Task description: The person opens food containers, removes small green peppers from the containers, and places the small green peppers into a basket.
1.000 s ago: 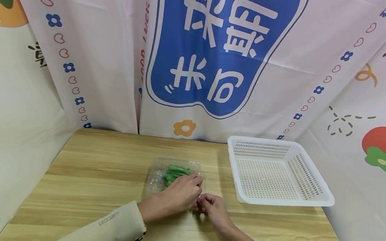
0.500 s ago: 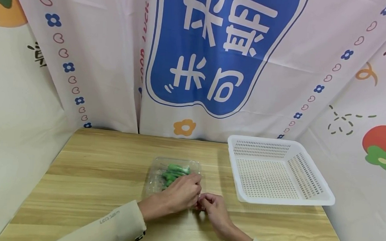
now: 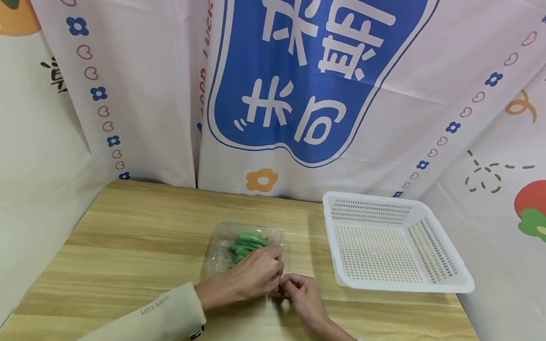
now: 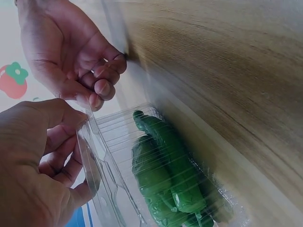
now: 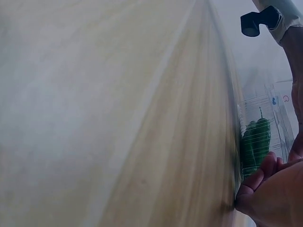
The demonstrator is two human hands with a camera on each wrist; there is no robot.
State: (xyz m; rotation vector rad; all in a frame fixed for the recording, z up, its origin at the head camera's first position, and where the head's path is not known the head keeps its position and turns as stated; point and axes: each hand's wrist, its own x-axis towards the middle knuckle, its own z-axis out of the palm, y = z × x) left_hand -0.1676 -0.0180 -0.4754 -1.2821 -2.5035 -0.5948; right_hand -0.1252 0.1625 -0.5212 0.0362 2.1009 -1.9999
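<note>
A clear plastic clamshell box (image 3: 220, 241) with several green peppers (image 3: 252, 239) in it sits mid-table. Reaching over its near right part, my left hand (image 3: 257, 273) pinches the box's edge; the left wrist view shows the thumb and fingers (image 4: 66, 118) on either side of the clear rim. My right hand (image 3: 305, 300) is at the near right corner, its curled fingertips (image 4: 97, 99) pinching the edge right beside the left thumb. In the right wrist view the right hand (image 5: 272, 189) covers part of the box, and ridged plastic lies over the peppers (image 5: 255, 142).
A white perforated plastic basket (image 3: 407, 286) stands at the table's back right. The wood-grain table (image 3: 130, 245) meets a printed cloth (image 3: 163, 105) hung behind it, with similar cloth on both sides.
Both hands keep nearly the same place and grip at the box's corner. The box, peppers and basket have not moved; the head view shifts very slightly.
</note>
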